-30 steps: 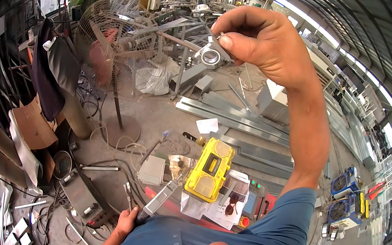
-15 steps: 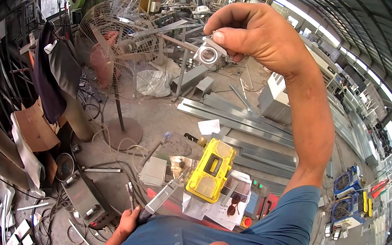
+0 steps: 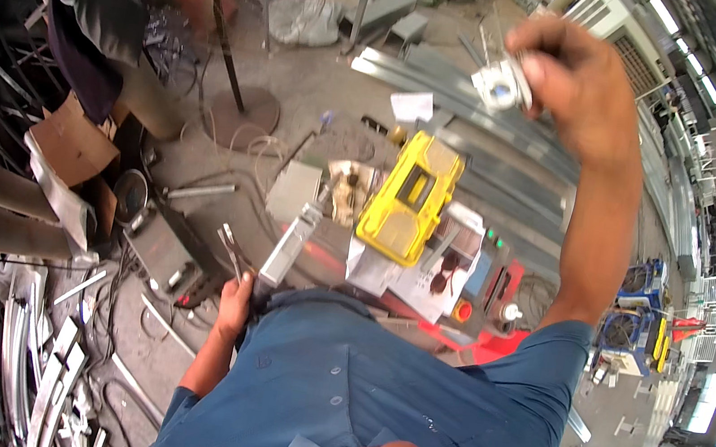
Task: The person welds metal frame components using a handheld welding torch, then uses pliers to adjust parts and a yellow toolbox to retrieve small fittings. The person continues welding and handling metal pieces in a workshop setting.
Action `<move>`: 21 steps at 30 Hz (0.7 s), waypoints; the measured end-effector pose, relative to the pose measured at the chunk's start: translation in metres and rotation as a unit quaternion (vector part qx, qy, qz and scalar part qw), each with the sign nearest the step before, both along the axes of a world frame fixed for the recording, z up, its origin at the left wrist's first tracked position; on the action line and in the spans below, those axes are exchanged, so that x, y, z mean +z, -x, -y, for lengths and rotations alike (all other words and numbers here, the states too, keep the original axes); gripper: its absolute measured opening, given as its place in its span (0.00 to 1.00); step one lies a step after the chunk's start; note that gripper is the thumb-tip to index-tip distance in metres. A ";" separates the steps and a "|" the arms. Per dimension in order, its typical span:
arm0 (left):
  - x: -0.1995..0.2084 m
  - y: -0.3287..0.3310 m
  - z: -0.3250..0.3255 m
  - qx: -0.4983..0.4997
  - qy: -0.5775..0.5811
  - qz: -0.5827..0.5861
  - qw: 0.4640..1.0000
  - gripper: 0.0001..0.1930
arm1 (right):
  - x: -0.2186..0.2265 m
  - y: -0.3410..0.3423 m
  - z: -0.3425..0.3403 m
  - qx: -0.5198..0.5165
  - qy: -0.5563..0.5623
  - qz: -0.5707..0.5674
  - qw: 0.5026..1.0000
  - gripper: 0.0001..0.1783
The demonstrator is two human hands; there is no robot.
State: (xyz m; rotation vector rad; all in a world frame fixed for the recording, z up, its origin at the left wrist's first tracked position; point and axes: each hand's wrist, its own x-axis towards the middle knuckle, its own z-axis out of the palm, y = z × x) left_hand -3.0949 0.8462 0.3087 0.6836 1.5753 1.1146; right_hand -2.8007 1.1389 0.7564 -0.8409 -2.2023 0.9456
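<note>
My right hand is pinching a small metal ring block up high, left hand gripping a grey metal bar. Yellow case sits shut on the table, contents hidden.

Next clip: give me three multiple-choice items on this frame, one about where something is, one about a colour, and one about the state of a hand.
1. Where does the yellow case lie?
A. on the cluttered work surface in front of the person
B. in the right hand
C. on top of the cardboard box

2. What colour is the person's shirt?
A. red
B. blue
C. white

3. What is the right hand doing?
A. resting flat on the surface
B. hanging with nothing in it
C. raised, pinching a small metal part between thumb and fingers

Answers: 1 A, the case rests among papers and tools below the raised arm. 2 B, the sleeve and chest are blue. 3 C, the part sits in the fingertips, held up; the left hand grips a metal-bodied tool.
</note>
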 end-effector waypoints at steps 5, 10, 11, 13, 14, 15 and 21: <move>-0.023 -0.012 -0.008 -0.041 -0.071 0.089 0.993 0.35 | -0.137 -0.090 0.049 -0.094 0.188 -0.085 0.974 0.13; -0.011 -0.028 -0.040 -0.065 -0.056 0.006 0.996 0.37 | -0.253 -0.127 0.113 -0.178 0.321 -0.156 0.917 0.10; -0.008 -0.037 -0.053 -0.074 -0.045 -0.038 0.996 0.38 | -0.272 -0.134 0.126 -0.199 0.339 -0.168 0.904 0.09; -0.008 -0.047 -0.081 -0.106 -0.050 -0.154 0.981 0.38 | -0.298 -0.142 0.148 -0.237 0.373 -0.195 0.876 0.09; -0.019 -0.049 -0.093 -0.130 -0.067 -0.226 0.963 0.39 | -0.302 -0.146 0.157 -0.245 0.391 -0.194 0.866 0.09; -0.032 -0.052 -0.105 -0.152 -0.085 -0.292 0.940 0.39 | -0.303 -0.149 0.166 -0.254 0.408 -0.190 0.856 0.09; -0.065 -0.096 -0.186 -0.164 -0.028 -0.426 0.889 0.37 | -0.308 -0.175 0.187 -0.261 0.467 -0.232 0.813 0.09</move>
